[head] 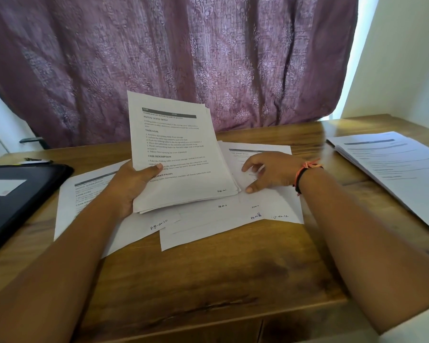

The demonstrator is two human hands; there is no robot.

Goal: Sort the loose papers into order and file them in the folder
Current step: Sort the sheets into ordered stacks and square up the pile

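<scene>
A: Nearest to us, at the bottom of the frame, we see only the bare wooden tabletop (208, 280). Just above it the loose sheets (233, 219) lie spread and overlapping, with handwritten page numbers at their lower corners.

B: Our left hand (128, 184) has its grip closed on the lower left edge of the collected stack (176, 154), thumb on top, and the stack is tilted up. The top sheet seems to be page one.

A: Our right hand (270, 173) lies with the grip wide, fingers spread on the loose sheets, holding nothing.

B: So we judge that we are in the sorting step. The next move calls for reading the numbers and picking the correct page.

A: At the left edge the black folder (18, 196) waits closed. Another pile of papers (394, 164) lies at the right.
</scene>
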